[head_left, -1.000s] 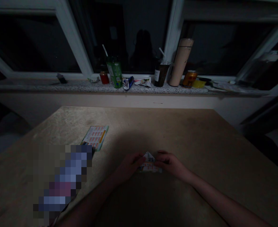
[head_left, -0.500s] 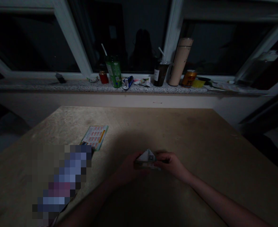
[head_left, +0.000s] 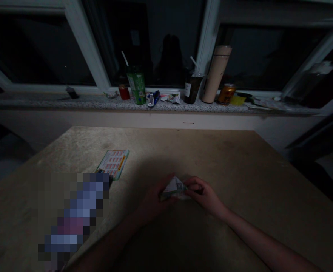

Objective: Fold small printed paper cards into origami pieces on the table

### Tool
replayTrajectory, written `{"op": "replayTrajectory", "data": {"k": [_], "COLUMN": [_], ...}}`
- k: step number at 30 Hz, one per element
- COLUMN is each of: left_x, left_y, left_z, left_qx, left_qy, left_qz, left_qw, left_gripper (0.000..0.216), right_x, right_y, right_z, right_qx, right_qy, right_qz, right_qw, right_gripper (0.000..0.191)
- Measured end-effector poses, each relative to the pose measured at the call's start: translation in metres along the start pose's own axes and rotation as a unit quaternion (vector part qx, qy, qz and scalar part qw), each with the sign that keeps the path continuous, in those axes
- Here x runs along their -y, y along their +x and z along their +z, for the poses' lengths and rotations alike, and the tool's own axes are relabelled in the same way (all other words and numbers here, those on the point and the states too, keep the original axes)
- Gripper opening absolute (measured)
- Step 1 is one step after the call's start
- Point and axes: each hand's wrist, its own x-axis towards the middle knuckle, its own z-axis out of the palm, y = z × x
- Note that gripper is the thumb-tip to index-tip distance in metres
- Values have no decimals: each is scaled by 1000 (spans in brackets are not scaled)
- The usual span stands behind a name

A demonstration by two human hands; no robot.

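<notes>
Between my two hands is a small folded piece of paper (head_left: 175, 189), pale with some dark print and peaked like a triangle. My left hand (head_left: 155, 198) grips its left side, with the fingers behind and the thumb along the lower edge. At the right corner my right hand (head_left: 202, 190) pinches the paper between thumb and curled fingers. Both hands are low over the brown tabletop (head_left: 161, 145), and their shadow darkens it. Dim light hides the finer folds.
A printed card (head_left: 114, 163) lies left of my hands, beside a pixelated long object (head_left: 78, 211). On the granite sill (head_left: 93, 101) stand a green cup (head_left: 138, 86), a dark cup (head_left: 193, 90), a tall pink flask (head_left: 216, 73), an orange can (head_left: 226, 94) and wrappers.
The folded paper has tilted, and its lower layer now sits closer to the upper flap. My left fingers have risen behind it; my right hand has shifted slightly at the corner.
</notes>
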Motion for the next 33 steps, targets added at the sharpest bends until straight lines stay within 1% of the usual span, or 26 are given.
{"op": "replayTrajectory", "data": {"k": [1, 4, 6, 8, 10, 14, 18, 24, 27, 33], "left_x": [-1, -4, -5, -6, -6, -5, -2, -5, -6, -3], "left_y": [-1, -2, -2, 0, 3, 5, 5, 5, 5, 4], "left_z": [0, 1, 2, 2, 1, -1, -2, -1, 0, 1], "left_qx": [5, 18, 16, 7, -3, -14, -10, -10, -11, 0], "left_qy": [11, 16, -15, -55, -86, -106, -105, -84, -82, -103], "left_qz": [3, 10, -8, -36, -54, -68, -67, -83, -83, -79], "left_qw": [1000, 1000, 1000, 998, 995, 992, 992, 993, 993, 992], "left_gripper": [59, 42, 33, 29, 28, 29, 28, 29, 29, 28], "right_x": [0, -1, -1, 0, 2, 3, 1, 0, 0, 2], "right_y": [0, 0, -1, -1, -1, 0, 1, 2, 3, 2], "right_z": [0, 0, 0, -1, -2, -4, -3, 0, 1, 1], "right_qx": [-2, -6, -7, -2, 8, 18, 16, -5, -2, -1], "right_qy": [4, 16, 18, 17, 18, 28, 35, -1, -8, -20], "right_qz": [2, -1, -10, -18, -22, -15, -17, -27, -26, -16], "right_qw": [1000, 1000, 1000, 1000, 1000, 999, 999, 1000, 1000, 1000], "right_gripper": [29, 29, 32, 34, 29, 22, 21, 21, 20, 21]}}
